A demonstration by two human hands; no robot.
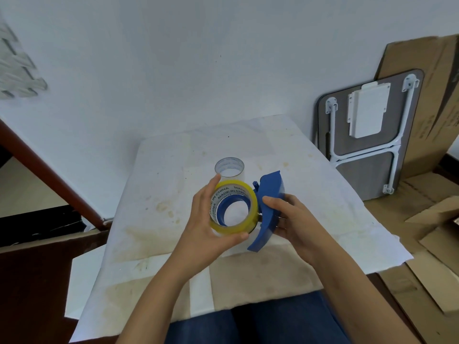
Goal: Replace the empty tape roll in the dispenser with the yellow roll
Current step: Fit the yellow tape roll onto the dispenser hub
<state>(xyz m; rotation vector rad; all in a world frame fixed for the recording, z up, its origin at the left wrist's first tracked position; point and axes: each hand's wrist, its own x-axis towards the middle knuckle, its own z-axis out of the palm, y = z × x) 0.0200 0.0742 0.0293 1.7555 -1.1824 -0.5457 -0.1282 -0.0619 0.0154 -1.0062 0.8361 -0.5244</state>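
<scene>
My left hand point(207, 228) grips the yellow tape roll point(250, 202) by its outer rim, thumb low and fingers on top. The roll sits around the blue hub point(221, 209) of the blue tape dispenser point(269, 192), which shows through the roll's centre. My right hand point(289, 218) holds the dispenser's body from the right, above the table. The empty roll point(229, 167), a bare white core with printed lettering inside, stands upright on the table just behind the yellow roll.
The small table point(310, 180) is covered with stained white paper. A folded table point(367, 135) leans on the wall at the right, with flattened cardboard point(434, 219) behind and beside it. A dark wooden piece point(49, 165) runs along the left.
</scene>
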